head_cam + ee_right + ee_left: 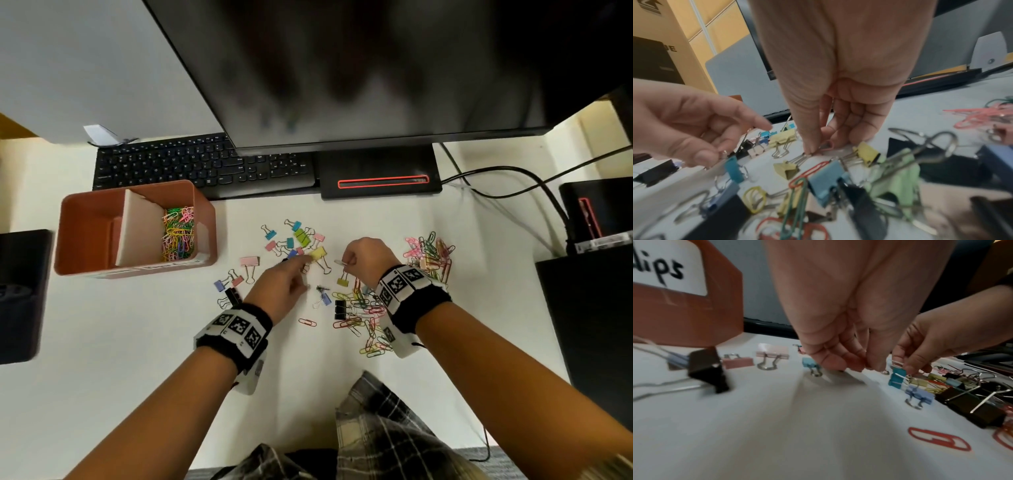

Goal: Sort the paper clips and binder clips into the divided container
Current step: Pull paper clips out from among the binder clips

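Observation:
The orange divided container (137, 270) stands at the left, with coloured paper clips (178, 233) in its right compartment. Binder clips (298, 240) lie scattered mid-table. Paper clip heaps lie right (431, 253) and near (366, 318). My right hand (342, 262) (816, 149) pinches the wire handle of a small yellow binder clip (342, 281) (787, 168). A pink paper clip (827, 146) sits at its fingertips. My left hand (305, 274) (865, 366) reaches over the table with the index finger stretched out, nothing visibly held. A teal binder clip (897, 378) (733, 168) stands just beside its thumb.
A black keyboard (205, 164) and the monitor base (380, 178) lie behind the clips, under a big monitor (376, 68). Cables (513, 181) run to black boxes (589, 308) on the right. A dark object (20, 294) sits at the left edge.

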Available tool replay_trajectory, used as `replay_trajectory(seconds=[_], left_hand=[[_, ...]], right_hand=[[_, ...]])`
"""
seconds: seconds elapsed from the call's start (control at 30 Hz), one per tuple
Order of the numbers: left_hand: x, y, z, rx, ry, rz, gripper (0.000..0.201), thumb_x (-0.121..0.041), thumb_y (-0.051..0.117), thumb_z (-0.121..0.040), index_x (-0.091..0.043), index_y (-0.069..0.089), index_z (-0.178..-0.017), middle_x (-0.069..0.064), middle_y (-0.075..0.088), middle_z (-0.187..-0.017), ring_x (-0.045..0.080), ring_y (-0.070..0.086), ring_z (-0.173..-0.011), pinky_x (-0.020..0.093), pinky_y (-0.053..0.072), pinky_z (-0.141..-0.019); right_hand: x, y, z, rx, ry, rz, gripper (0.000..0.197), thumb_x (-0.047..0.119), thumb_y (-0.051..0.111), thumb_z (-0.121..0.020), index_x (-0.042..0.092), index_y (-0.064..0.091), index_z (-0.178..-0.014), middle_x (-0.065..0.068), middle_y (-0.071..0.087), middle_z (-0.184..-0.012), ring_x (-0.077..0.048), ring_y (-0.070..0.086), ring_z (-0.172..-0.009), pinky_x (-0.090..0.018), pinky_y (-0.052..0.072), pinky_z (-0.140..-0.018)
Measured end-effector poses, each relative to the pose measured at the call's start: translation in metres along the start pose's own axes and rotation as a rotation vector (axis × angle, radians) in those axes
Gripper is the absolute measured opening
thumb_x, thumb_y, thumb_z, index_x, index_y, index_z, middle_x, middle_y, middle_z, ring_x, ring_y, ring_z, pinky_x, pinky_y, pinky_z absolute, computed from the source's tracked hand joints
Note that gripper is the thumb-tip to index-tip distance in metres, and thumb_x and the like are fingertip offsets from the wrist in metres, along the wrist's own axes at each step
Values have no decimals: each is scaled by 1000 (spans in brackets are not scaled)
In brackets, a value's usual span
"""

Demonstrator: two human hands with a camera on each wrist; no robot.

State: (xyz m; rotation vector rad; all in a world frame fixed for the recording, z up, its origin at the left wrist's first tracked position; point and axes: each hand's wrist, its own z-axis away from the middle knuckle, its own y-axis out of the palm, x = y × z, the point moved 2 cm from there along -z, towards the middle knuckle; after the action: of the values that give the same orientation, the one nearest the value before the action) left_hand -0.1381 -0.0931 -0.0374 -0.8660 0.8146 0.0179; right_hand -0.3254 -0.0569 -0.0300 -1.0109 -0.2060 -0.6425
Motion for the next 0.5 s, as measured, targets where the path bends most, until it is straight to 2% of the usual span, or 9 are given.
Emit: replay_trajectory(seconds=[0.1, 0.17, 0.27, 0.37, 0.5], left_hand=[[9, -4, 13, -62, 20, 13, 13, -10, 64, -83, -17, 64, -94, -3, 59, -83, 6, 52, -70, 12, 41, -67], [14, 3, 22, 6, 70, 5, 9, -11, 65, -82, -20, 64, -81, -5, 57, -82, 4, 53, -72, 10, 39, -69], [14, 22, 32, 134, 112, -44, 4, -15, 66, -82, -19, 66, -84, -5, 54, -83, 9, 53, -75, 12, 37, -69], [12, 35, 34, 136, 84, -71, 16, -16, 64, -84, -16, 64, -100, -2, 59, -88, 11, 53, -81, 18, 38, -74], [9, 35, 28, 74, 86, -89, 8, -12, 64, -84, -10, 68, -90, 5, 59, -91, 12, 50, -82, 20, 39, -75]], right_hand=[[-10, -5, 0, -63, 8, -57, 12, 14, 61, -85, 7, 68, -93, -8, 65, -97, -23, 61, -91, -31, 51, -81], [-17, -9, 3, -131, 4, -102, 9, 14, 63, -84, 10, 67, -92, -5, 61, -94, -19, 58, -85, -29, 48, -80], [-16, -8, 16, -129, -54, -148, 8, 12, 64, -84, 12, 66, -91, 1, 57, -88, -13, 54, -79, -26, 48, -75], [-4, 5, 30, -17, -126, -159, 14, 9, 62, -84, 12, 67, -97, -1, 62, -92, -12, 57, -81, -24, 49, -77], [3, 31, 29, 29, -163, 2, 20, 7, 57, -86, 11, 68, -103, -8, 61, -103, -23, 59, -94, -26, 43, -83]])
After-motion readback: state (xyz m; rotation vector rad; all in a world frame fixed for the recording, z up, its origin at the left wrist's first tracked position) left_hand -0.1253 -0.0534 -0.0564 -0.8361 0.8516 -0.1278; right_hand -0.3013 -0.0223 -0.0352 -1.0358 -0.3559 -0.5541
